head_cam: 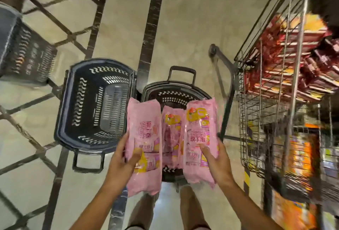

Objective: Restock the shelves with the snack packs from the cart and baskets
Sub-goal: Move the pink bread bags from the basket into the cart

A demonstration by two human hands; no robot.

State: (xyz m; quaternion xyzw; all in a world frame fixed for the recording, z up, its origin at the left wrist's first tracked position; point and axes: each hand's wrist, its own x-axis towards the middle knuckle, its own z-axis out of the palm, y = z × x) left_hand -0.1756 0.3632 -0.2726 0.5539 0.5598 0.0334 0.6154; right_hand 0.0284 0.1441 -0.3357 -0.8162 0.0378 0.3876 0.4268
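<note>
Two pink packs are held at lower centre: one (144, 143) is gripped by the left hand (122, 158), one (200, 141) by the right hand (216, 158). A third pack (171, 136) is seen between them in a basket (176, 92). Another basket (95, 105) lies left; a cart (275, 101) of red boxes is seen at right.

We look down on a beige tiled floor (183, 27) crossed by dark inlaid lines. Three dark plastic baskets stand on it: one at centre left (95, 108), one at centre (176, 95), another at the upper left (23, 53). A wire cart (275, 119) stands at right.
</note>
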